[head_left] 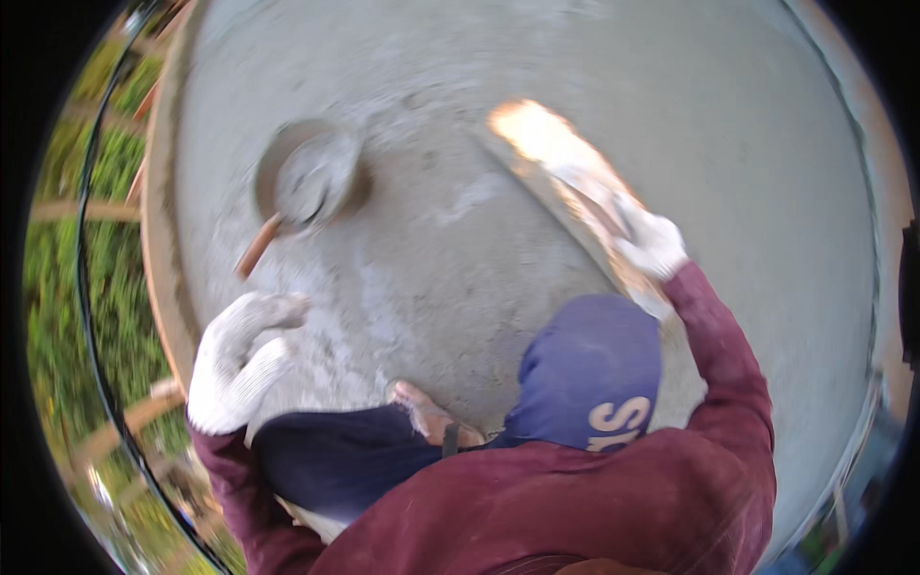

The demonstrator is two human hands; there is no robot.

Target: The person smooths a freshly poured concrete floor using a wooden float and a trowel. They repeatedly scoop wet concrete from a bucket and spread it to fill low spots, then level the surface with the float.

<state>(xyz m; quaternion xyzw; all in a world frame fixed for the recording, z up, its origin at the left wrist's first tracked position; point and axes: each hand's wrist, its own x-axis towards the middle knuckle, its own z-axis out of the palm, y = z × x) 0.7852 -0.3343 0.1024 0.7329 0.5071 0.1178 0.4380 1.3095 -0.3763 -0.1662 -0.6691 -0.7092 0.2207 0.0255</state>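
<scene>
My right hand (646, 240), in a white knit glove, is closed on the handle of a long wooden float (537, 139) lying along the wet grey cement surface (441, 249), slanting from upper centre toward lower right. My left hand (244, 350), also gloved, is raised at the left with fingers loosely curved apart, holding nothing visible. Above it sits a round bucket (311, 144) with grey material inside and a tool with a wooden handle (257, 247) resting in it, the handle jutting over the rim toward my left hand.
A raised edge (163, 192) borders the cement at left, with a black cable (86, 249), timbers and greenery beyond. Another border (886, 172) curves along the right. At lower centre are a foot (426, 412), dark trousers (345, 455) and blue cloth (585, 364) with printed lettering.
</scene>
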